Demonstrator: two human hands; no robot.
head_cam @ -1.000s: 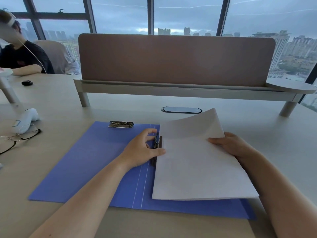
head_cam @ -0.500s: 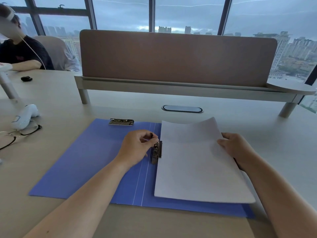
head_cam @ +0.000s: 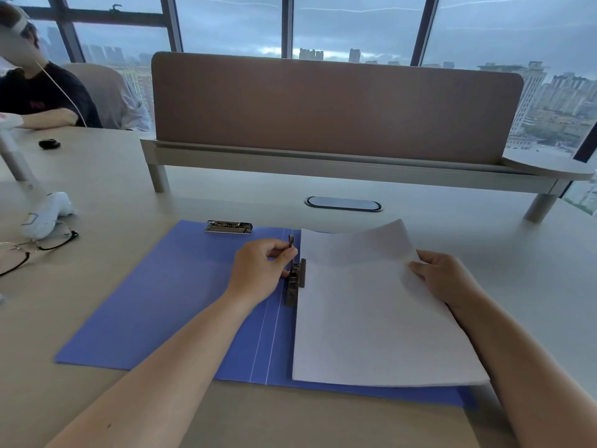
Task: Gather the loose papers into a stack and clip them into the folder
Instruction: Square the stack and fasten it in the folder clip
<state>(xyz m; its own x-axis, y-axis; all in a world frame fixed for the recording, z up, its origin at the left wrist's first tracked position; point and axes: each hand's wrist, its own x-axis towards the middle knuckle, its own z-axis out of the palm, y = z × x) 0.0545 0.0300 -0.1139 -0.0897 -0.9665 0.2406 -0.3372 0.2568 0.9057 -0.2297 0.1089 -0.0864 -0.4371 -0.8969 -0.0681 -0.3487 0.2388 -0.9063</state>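
Since a second ago the curled-up far end of the papers (head_cam: 371, 312) has dropped nearly flat, and the left hand (head_cam: 261, 270) has shifted from resting beside the clip (head_cam: 295, 282) to pinching its raised metal lever between thumb and fingers. Those sheets lie on the right half of the open blue folder (head_cam: 168, 302) on the surface (head_cam: 106, 176), left edge against the clip. At their right edge, the right hand (head_cam: 442, 279) grips them.
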